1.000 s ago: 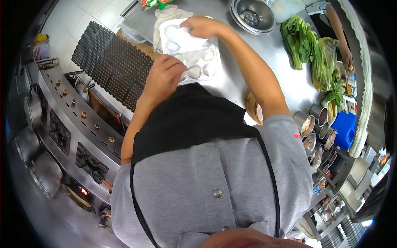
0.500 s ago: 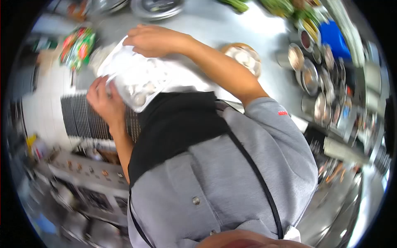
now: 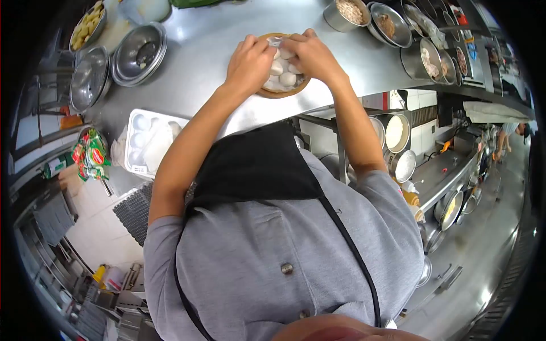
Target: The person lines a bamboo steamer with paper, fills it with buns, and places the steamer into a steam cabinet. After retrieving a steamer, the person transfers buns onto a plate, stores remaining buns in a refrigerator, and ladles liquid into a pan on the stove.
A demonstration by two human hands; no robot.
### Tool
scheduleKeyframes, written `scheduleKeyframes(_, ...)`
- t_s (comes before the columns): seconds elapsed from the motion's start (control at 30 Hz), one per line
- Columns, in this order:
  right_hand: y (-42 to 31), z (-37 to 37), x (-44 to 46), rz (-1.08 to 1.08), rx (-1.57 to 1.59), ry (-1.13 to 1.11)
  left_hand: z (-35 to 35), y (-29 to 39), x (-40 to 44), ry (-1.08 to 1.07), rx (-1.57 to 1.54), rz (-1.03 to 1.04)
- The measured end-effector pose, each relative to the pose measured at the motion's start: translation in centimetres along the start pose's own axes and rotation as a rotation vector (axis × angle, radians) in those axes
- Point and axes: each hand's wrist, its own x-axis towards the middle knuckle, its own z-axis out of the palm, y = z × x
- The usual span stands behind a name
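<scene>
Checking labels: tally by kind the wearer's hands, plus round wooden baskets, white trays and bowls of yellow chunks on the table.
Hands (left, right): 2
Round wooden basket: 1
White tray: 1
Bowl of yellow chunks: 1
Total: 5

The basket [image 3: 301, 86] sat on the counter [image 3: 210, 45], near its front edge, with balls [image 3: 288, 79] inside. Taking the basket as the clock's centre, twelve pointing away from the person, the tray [image 3: 136, 145] lay at eight o'clock, the packets [image 3: 91, 154] farther out, a cloth [image 3: 118, 149] between. Nested bowls [image 3: 132, 67] stood at nine, another bowl [image 3: 85, 82] just beyond. A filled pot [image 3: 343, 21] stood at two.
</scene>
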Motion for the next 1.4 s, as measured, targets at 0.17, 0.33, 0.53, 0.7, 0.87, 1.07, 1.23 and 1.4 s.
scheduleKeyframes(0.17,0.3,1.1,0.3,-0.011,-0.009,0.023,1.7,0.1,1.5,0.022,0.161,0.055)
scheduleKeyframes(0.33,-0.3,-0.8,0.3,-0.071,0.011,0.047,1.4,-0.7,2.6,-0.007,0.177,0.091)
scheduleKeyframes(0.53,-0.3,-0.6,1.0,-0.100,-0.082,-0.052,-0.2,-0.5,2.7,-0.140,0.280,0.060)
scheduleKeyframes(0.7,0.0,0.4,1.6,-0.169,-0.153,0.039,-0.5,-1.4,2.4,-0.180,0.216,-0.027)
scheduleKeyframes(0.87,-2.8,-0.5,-0.4,-0.001,-0.020,0.095,-3.0,-0.9,0.2,-0.132,-0.014,-0.183)
scheduleKeyframes(1.07,-5.0,2.0,-0.8,0.163,-0.089,-0.098,-2.8,1.0,-0.6,-0.187,0.090,-0.099)
scheduleKeyframes(1.23,-5.0,2.5,-1.3,0.251,-0.021,0.174,-1.7,1.9,-0.4,-0.238,0.194,-0.101)
scheduleKeyframes(1.4,-4.9,2.3,-2.5,0.230,0.005,0.185,-1.8,2.0,-0.2,-0.262,0.209,-0.098)
